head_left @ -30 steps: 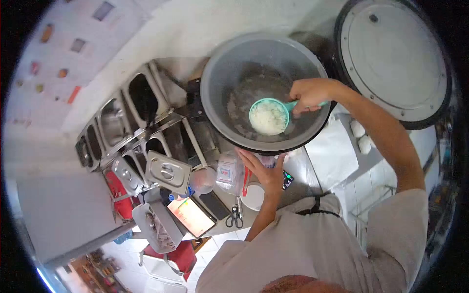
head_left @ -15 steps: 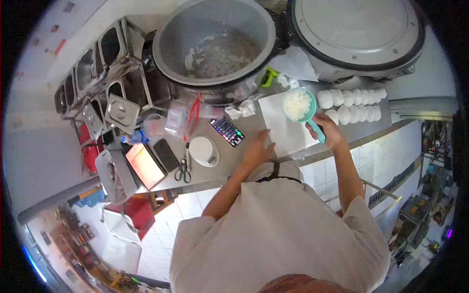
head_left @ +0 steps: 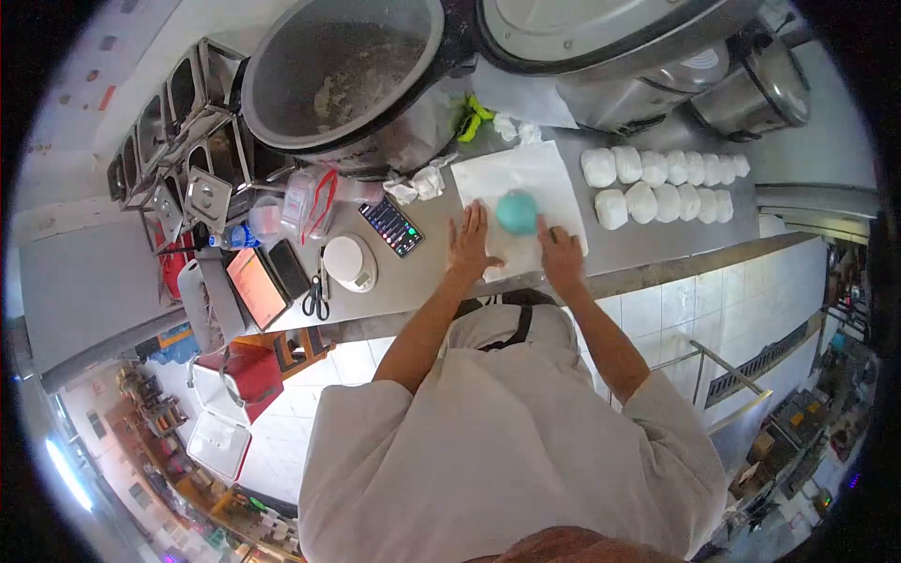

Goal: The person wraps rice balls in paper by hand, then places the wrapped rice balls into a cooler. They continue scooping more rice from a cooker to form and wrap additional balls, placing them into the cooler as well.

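Observation:
The teal scoop (head_left: 516,212) is upside down on the white paper (head_left: 554,174), and its contents are hidden beneath it. My right hand (head_left: 562,258) is closed around the scoop's handle at the right of the bowl. My left hand (head_left: 468,246) lies with fingers spread on the left edge of the paper. Two rows of white wrapped bundles (head_left: 641,202) stand to the right of the paper.
An open round cooker (head_left: 347,80) and a lidded one (head_left: 582,28) stand behind. A phone (head_left: 391,226), white scale (head_left: 350,263), black scissors (head_left: 316,298), tablet (head_left: 257,288) and plastic containers (head_left: 305,206) are at left. Crumpled paper (head_left: 422,184) lies near the cooker.
My right hand has moved left and turned the scoop of white rice-like food over onto the paper. My left hand has moved onto the paper's edge. The camera view has shifted.

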Motion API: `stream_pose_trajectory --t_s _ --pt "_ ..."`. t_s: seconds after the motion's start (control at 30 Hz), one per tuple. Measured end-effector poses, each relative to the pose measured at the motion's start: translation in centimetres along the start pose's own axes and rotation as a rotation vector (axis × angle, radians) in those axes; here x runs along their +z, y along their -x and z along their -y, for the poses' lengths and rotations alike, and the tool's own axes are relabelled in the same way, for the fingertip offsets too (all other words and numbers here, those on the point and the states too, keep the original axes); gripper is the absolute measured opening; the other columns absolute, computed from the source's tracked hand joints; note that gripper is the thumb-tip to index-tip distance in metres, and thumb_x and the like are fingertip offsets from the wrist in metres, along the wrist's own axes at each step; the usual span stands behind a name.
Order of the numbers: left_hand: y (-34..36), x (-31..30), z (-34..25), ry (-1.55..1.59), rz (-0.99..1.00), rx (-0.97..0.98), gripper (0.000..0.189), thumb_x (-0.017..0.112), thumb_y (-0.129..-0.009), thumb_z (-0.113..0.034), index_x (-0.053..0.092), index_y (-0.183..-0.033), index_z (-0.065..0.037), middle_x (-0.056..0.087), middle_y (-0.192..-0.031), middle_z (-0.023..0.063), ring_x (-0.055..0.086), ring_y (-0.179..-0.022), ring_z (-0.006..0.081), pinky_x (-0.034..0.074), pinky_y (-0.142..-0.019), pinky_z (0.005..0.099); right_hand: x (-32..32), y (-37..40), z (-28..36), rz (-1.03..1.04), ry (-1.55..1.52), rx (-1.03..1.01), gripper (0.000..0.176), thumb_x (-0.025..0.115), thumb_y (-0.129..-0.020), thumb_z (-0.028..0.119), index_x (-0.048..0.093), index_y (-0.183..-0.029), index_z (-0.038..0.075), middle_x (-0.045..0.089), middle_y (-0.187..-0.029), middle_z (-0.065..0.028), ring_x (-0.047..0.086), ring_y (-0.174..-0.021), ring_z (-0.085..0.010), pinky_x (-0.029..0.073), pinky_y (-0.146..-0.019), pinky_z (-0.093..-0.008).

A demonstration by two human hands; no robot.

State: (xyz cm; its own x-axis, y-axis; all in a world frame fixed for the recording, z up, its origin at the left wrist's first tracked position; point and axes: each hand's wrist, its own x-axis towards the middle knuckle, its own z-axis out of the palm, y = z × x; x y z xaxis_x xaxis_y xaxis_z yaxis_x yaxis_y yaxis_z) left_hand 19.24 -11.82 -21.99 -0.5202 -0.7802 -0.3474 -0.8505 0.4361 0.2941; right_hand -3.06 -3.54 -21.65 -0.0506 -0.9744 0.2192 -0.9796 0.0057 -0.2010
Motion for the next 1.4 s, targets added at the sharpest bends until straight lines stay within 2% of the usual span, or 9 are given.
stream_pose_trajectory --t_s 0.33,0.43,0.53,0.7,0.8,0.93,1.03,1.27,1.4 --pt "0.3 -1.6 -1.5 -0.027 0.023 -0.059 0.128 0.089 -0.063 -0.049 0.018 -0.158 -0.001 0.014 -0.167 0.0151 0.016 -0.154 0.0296 0.015 -0.124 0.0547 -1.5 -3.4 -3.4 0.035 -0.501 -0.023 0.057 0.065 -0.090 0.008 0.053 -0.146 0.014 0.064 -0.099 -0.0140 0.062 -0.095 -0.0325 0.049 -0.080 -0.0434" --pt "1.5 1.8 -0.6 0.072 -0.245 0.052 0.093 0.083 -0.074 -0.040 0.042 -0.148 -0.003 0.038 -0.156 0.0156 0.033 -0.147 0.0318 0.029 -0.120 0.0502 -1.3 -9.0 -4.3 -0.152 -0.629 0.052 0.058 0.063 -0.088 0.004 0.053 -0.145 0.010 0.063 -0.108 -0.0191 0.061 -0.101 -0.0384 0.049 -0.085 -0.0456" --pt "2.4 3.1 -1.6 0.314 -0.266 0.086 0.053 0.077 -0.082 -0.027 0.059 -0.127 -0.006 0.057 -0.135 0.0144 0.052 -0.129 0.0322 0.044 -0.109 0.0441 -0.8 -17.0 -4.6 -0.227 -0.633 0.105 0.056 0.061 -0.086 0.000 0.053 -0.142 0.005 0.059 -0.119 -0.0220 0.059 -0.108 -0.0422 0.048 -0.093 -0.0497" --pt "2.0 3.9 -1.8 0.166 -0.303 0.294 0.030 0.070 -0.085 -0.016 0.063 -0.113 -0.008 0.062 -0.115 0.0091 0.060 -0.113 0.0276 0.056 -0.089 0.0400 1.3 -23.0 -6.4 -0.114 -0.319 -0.048 0.049 0.062 -0.086 0.003 0.056 -0.134 0.001 0.058 -0.126 -0.0230 0.057 -0.114 -0.0422 0.048 -0.098 -0.0483" --pt "2.3 2.2 -2.6 0.082 -0.292 0.304 0.027 0.069 -0.083 -0.015 0.063 -0.109 -0.010 0.060 -0.113 0.0065 0.061 -0.111 0.0262 0.058 -0.082 0.0397 -3.0 -18.3 -5.0 -0.155 -0.485 -0.145 0.046 0.064 -0.086 0.005 0.058 -0.131 0.001 0.059 -0.124 -0.0224 0.057 -0.116 -0.0404 0.048 -0.098 -0.0472" --pt "1.3 2.7 -2.2 0.025 -0.229 0.263 0.023 0.068 -0.083 -0.016 0.064 -0.106 -0.012 0.058 -0.116 0.0057 0.063 -0.108 0.0252 0.059 -0.079 0.0401 -2.8 -7.5 -6.2 0.205 -0.792 0.046 0.033 0.065 -0.090 0.009 0.065 -0.122 0.003 0.064 -0.118 -0.0185 0.065 -0.103 -0.0335 0.054 -0.087 -0.0420" --pt "2.0 1.2 -2.2 0.160 -0.211 0.255 0.020 0.066 -0.090 -0.020 0.066 -0.109 -0.011 0.058 -0.118 0.0068 0.062 -0.109 0.0266 0.058 -0.083 0.0413 -3.3 -1.7 -6.2 0.189 -0.868 0.104 0.027 0.064 -0.090 0.007 0.068 -0.117 0.003 0.066 -0.116 -0.0174 0.068 -0.096 -0.0306 0.055 -0.083 -0.0385" --pt "1.5 -0.3 -1.5 0.223 -0.116 0.360 0.018 0.064 -0.096 -0.025 0.067 -0.105 -0.010 0.062 -0.115 0.0064 0.063 -0.109 0.0277 0.055 -0.090 0.0420 -5.0 1.1 -6.1 0.199 -0.919 0.234 0.026 0.063 -0.091 0.006 0.068 -0.116 0.002 0.067 -0.114 -0.0168 0.068 -0.096 -0.0287 0.055 -0.084 -0.0372" --pt "1.3 -0.6 -2.1 0.266 -0.086 0.289 0.015 0.064 -0.095 -0.021 0.067 -0.101 -0.007 0.065 -0.108 0.0084 0.065 -0.103 0.0304 0.055 -0.087 0.0432 -5.8 0.3 -5.7 0.177 -0.794 0.082 0.030 0.066 -0.089 0.011 0.068 -0.119 0.004 0.067 -0.114 -0.0171 0.066 -0.106 -0.0307 0.051 -0.094 -0.0415"
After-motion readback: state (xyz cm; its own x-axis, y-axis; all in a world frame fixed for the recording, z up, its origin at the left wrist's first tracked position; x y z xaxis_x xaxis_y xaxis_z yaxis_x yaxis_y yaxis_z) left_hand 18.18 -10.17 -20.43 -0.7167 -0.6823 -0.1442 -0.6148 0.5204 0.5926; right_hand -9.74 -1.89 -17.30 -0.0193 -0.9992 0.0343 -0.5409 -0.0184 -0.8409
